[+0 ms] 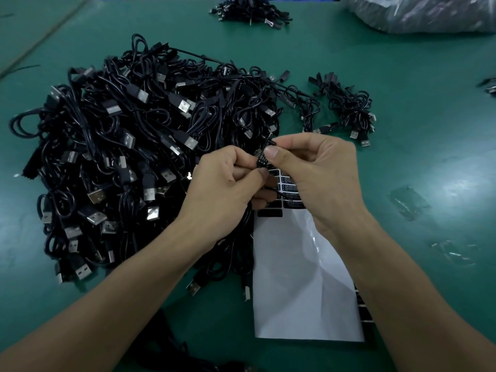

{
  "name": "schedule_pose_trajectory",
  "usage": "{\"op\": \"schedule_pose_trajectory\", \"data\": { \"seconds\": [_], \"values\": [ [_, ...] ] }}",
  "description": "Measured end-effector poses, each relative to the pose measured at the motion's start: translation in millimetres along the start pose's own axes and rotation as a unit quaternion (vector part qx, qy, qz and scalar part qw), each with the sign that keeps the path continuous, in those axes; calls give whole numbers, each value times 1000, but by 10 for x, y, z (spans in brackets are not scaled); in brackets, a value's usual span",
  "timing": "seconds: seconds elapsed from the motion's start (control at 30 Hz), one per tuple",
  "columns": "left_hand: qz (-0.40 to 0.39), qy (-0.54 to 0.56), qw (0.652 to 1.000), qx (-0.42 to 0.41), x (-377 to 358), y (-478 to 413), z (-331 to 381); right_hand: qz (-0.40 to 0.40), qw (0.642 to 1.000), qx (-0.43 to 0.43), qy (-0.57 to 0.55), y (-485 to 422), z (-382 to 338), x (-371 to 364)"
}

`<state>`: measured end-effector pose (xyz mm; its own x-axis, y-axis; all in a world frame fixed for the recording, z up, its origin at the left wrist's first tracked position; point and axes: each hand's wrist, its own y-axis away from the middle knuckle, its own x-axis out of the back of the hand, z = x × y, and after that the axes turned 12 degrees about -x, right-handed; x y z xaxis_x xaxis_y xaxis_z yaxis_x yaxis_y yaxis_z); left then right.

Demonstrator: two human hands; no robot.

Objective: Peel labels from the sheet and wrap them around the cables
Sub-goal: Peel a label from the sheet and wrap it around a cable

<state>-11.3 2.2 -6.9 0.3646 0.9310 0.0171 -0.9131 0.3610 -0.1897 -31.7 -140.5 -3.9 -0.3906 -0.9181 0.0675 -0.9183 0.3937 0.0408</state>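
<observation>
My left hand [224, 185] and my right hand [319, 173] meet above the top of the white label sheet [300, 277]. Between their fingertips is a thin black cable with a small black label [261, 158] pinched around it. The cable trails down under my left palm. Rows of black printed labels [291, 187] remain at the sheet's upper end, partly hidden by my right hand. The lower part of the sheet is bare glossy backing.
A big heap of black USB cables [128, 146] fills the green table [429, 116] to the left. A smaller cable bundle [346, 108] lies at the right, another [249, 10] at the far edge. A plastic bag [418, 12] sits top right. Clear scraps [408, 201] lie right.
</observation>
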Motion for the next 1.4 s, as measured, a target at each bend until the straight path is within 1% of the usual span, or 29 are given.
{"op": "schedule_pose_trajectory", "data": {
  "seconds": [0.67,1.13,1.4],
  "values": [
    [-7,-8,1000,-2,11,-7,-31,24,1000,-4,20,-4,27,-20],
    [-11,-17,1000,-17,2,-1,-31,36,999,18,18,6,54,-32],
    [-15,0,1000,-22,12,0,-44,42,999,18,16,14,57,-28]
  ]
}}
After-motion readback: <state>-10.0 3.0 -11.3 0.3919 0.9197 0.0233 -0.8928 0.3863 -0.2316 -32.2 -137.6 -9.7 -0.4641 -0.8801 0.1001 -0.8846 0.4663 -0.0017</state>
